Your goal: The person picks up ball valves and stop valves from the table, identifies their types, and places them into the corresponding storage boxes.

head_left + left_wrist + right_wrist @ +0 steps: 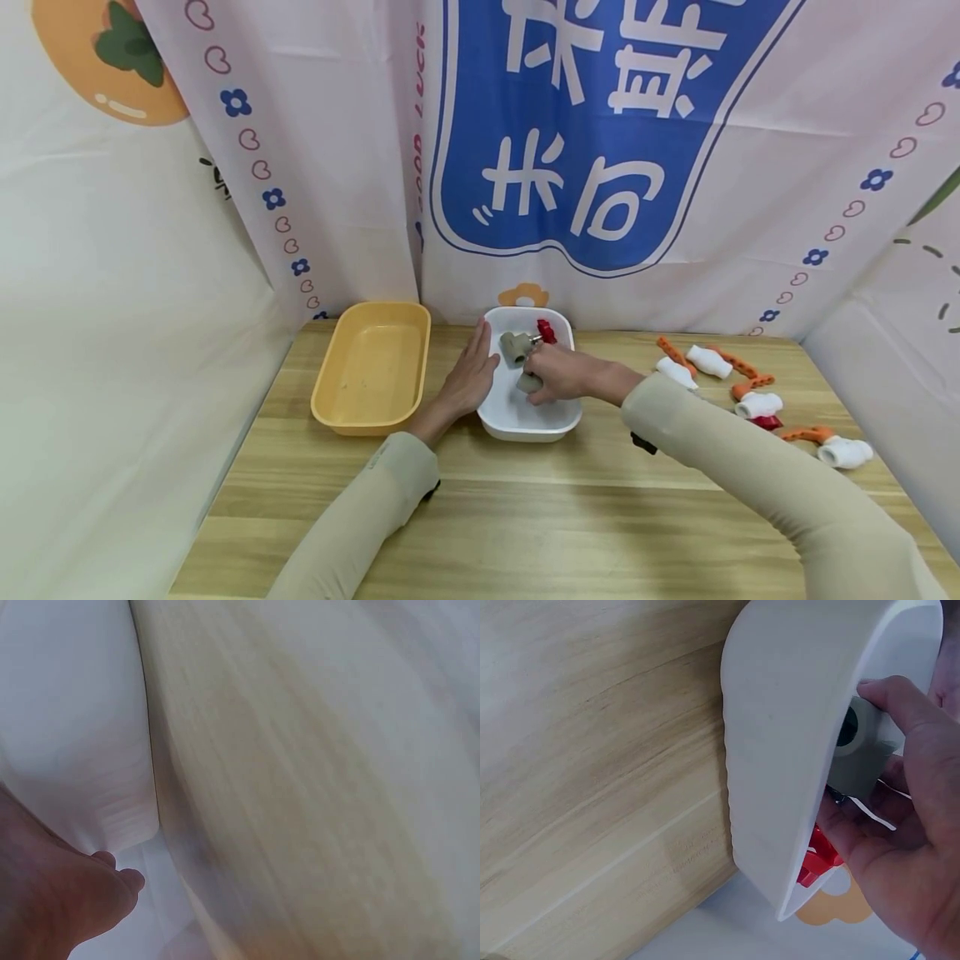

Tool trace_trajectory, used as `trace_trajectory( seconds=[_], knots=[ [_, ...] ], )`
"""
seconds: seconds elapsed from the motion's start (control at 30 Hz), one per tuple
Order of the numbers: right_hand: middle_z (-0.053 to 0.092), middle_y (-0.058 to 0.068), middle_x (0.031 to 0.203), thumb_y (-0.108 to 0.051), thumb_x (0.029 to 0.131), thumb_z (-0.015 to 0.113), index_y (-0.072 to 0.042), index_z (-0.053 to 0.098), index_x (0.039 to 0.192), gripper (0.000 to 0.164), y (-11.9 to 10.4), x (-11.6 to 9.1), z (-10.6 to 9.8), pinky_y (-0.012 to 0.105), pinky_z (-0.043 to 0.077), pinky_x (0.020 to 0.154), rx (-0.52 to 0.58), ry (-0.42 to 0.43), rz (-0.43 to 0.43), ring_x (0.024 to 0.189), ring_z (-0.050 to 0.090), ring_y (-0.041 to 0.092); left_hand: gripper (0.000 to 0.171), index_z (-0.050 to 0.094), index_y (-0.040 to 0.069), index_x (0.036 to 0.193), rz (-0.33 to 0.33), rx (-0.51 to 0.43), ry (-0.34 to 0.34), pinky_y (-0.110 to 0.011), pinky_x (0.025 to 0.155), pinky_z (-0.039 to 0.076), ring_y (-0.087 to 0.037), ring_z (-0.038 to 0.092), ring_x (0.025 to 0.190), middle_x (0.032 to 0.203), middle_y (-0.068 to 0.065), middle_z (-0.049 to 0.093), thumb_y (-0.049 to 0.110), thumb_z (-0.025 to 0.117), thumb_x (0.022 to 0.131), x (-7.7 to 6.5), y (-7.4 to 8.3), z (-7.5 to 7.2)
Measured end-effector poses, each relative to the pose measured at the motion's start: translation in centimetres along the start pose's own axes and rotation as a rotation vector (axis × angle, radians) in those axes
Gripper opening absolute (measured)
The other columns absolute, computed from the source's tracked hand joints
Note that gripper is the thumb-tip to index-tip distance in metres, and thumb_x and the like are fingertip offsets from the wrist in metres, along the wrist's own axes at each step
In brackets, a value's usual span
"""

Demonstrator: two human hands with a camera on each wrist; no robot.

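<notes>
A white plastic basin (495, 421) stands on the table between both hands. My left hand (472, 371) rests along its left wall with the fingers straight; in the left wrist view that hand (67, 900) lies against the white side. Inside the basin, my right hand (558, 372) grips a grey stop valve (529, 383). The right wrist view shows the thumb and fingers of that hand (915, 795) round the grey valve body (864, 742), its dark round opening facing out. Another grey valve (514, 347) with a red handle (546, 332) lies at the basin's far end.
A yellow basin (322, 404) stands to the left. On the right of the wooden table (525, 517) lie several white ball valves (759, 406) with orange lever handles (808, 434); a red piece (767, 422) shows among them. A printed cloth (360, 183) hangs behind the table.
</notes>
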State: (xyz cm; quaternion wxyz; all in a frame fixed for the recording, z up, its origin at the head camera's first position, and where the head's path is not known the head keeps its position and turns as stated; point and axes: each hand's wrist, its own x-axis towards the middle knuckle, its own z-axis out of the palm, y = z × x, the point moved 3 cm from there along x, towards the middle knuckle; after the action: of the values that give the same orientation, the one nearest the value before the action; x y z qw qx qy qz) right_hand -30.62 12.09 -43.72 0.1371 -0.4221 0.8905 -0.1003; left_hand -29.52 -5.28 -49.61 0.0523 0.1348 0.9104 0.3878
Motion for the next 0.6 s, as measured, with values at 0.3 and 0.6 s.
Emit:
trace_trajectory(
  seconds=[0.3,0.6],
  knots=[
    [0.066,0.001,0.077,-0.018,0.093,0.082,-0.003,0.079,0.098,0.016,-0.3,-0.2,0.3,0.023,0.043,0.06,-0.025,0.01,-0.033,0.067,0.05,0.01,0.067,-0.002,0.006,0.17,0.004,0.002,0.001,-0.05,0.133,0.008,-0.03,0.002,0.165,0.179,-0.005,-0.01,0.033,0.024,0.114,0.1,0.0,0.1],
    [0.077,0.013,0.114,-0.028,0.092,0.083,-0.003,0.079,0.121,0.038,-0.8,-0.6,-1.0,0.037,0.063,0.082,-0.104,0.095,-0.029,0.091,0.071,0.019,0.067,0.0,0.005,0.17,0.007,0.008,0.003,-0.051,0.133,0.011,-0.032,0.004,0.165,0.179,-0.005,-0.009,0.034,0.024,0.115,0.1,0.0,0.0]
  ],
)
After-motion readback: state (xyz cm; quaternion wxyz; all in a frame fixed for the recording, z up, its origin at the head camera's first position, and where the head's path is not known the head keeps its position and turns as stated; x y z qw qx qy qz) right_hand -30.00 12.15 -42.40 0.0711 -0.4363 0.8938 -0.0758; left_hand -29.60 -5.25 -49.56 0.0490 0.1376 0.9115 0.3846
